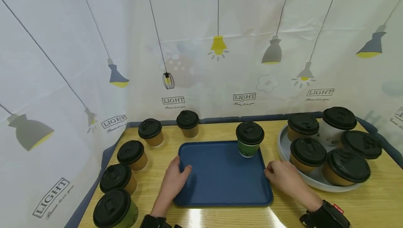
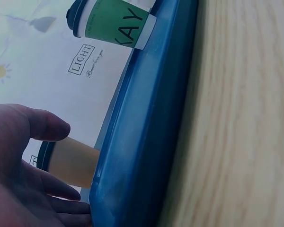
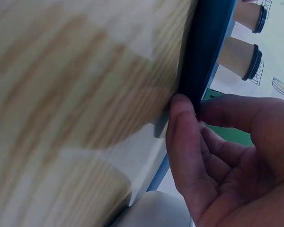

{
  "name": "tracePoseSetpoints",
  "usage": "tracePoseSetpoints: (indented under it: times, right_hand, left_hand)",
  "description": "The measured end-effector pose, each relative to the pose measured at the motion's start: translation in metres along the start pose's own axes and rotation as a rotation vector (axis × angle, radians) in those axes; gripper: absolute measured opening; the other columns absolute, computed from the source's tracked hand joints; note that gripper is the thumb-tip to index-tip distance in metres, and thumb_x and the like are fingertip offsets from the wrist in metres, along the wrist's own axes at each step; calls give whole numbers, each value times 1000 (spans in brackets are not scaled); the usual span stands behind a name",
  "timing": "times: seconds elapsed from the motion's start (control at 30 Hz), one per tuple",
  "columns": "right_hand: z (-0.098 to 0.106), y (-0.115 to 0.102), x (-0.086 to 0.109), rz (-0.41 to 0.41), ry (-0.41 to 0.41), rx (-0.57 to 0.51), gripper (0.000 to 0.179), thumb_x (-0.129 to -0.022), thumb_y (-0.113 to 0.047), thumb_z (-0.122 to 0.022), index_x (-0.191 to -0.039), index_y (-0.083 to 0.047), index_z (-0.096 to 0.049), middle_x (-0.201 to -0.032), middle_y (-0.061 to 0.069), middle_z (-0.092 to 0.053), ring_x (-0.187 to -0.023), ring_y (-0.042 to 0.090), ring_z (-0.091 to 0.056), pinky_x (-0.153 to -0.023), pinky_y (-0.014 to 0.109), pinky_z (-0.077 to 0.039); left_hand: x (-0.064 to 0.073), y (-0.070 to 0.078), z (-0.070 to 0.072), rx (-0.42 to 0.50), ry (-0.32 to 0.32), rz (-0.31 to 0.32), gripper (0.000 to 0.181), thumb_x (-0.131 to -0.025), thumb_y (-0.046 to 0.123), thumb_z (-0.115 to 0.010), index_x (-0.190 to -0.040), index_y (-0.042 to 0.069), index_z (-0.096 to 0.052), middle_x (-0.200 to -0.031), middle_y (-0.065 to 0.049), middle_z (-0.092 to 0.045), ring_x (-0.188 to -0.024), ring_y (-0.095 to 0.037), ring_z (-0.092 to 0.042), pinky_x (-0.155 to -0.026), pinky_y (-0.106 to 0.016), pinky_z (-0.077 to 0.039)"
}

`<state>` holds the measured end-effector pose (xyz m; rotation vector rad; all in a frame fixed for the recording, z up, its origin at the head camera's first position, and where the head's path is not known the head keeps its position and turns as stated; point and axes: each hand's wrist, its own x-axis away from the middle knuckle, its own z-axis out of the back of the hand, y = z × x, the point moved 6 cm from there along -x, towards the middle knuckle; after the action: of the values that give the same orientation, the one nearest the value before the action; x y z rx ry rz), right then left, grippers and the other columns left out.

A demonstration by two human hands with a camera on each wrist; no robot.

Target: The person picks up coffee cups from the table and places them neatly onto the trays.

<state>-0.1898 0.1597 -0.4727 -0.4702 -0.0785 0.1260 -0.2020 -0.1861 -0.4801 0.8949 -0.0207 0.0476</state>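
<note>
A blue rectangular tray (image 1: 220,182) lies on the wooden table, with one black-lidded green paper cup (image 1: 248,148) standing at its back right corner. My left hand (image 1: 175,179) is at the tray's left edge, thumb raised and apart from the fingers. In the left wrist view, the straight fingertips (image 2: 80,208) meet the tray's side. On the opposite side, my right hand (image 1: 285,179) pinches the tray's right rim. The right wrist view shows its thumb and index finger (image 3: 182,142) closing on that rim (image 3: 206,56), other fingers curled.
Several black-lidded cups stand left of and behind the tray, among them a brown cup (image 1: 132,155) and a green one (image 1: 115,209). To the right, a round grey tray (image 1: 282,147) holds several more cups, close by my right hand. A printed curtain (image 1: 195,63) hangs behind the table.
</note>
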Motion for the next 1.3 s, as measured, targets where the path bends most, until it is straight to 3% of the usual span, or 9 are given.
tracePoseSetpoints:
  times: [0.23, 0.37, 0.6, 0.83, 1.13, 1.3]
  right_hand:
    - [-1, 2, -2, 1, -1, 8, 18, -93, -8, -71, -76, -12, -74, -64, -4, -54, -58, 14, -48, -57, 32, -39]
    - [0, 4, -2, 0, -4, 11, 18, -93, -9, -71, -75, -12, -74, -64, -4, -54, -58, 14, -47, -57, 32, -39]
    - [-1, 8, -1, 12, -30, -21, 22, -94, -8, -69, -73, -14, -71, -61, -5, -50, -55, 13, -46, -55, 31, -36]
    - [-3, 9, 0, 13, -61, -46, 28, -97, -9, -68, -69, -16, -66, -58, -4, -46, -51, 14, -43, -53, 29, -32]
    - [-3, 8, 1, 1, -67, -64, 25, -96, -9, -70, -72, -17, -69, -60, -4, -51, -52, 14, -46, -53, 29, -34]
    - [-2, 8, -1, 5, -67, -64, 23, -96, -9, -71, -75, -16, -70, -61, -5, -53, -53, 14, -47, -53, 30, -36]
  left_hand:
    - [-5, -5, -1, -24, 21, -4, 70, -100, 23, -62, -153, -15, -36, -153, -35, -41, -141, -50, -42, -111, -63, -38]
    - [-15, -1, 2, -38, 57, -11, 73, -99, 24, -63, -156, -12, -32, -155, -35, -38, -141, -51, -41, -109, -64, -38]
    - [-53, 21, 5, 11, 136, -62, 92, -97, 41, -70, -163, 1, -21, -163, -27, -27, -144, -47, -37, -111, -63, -37]
    - [-93, 31, 2, 37, 263, -151, 107, -89, 43, -81, -163, 0, -19, -163, -25, -28, -149, -42, -33, -116, -57, -34]
    - [-125, 21, -4, 323, 241, -74, 126, -83, 40, -88, -166, 8, 1, -167, -24, -20, -151, -39, -30, -118, -58, -30]
    - [-135, 19, -7, 373, 215, -41, 126, -82, 34, -89, -165, 10, 3, -167, -26, -17, -151, -40, -27, -119, -57, -29]
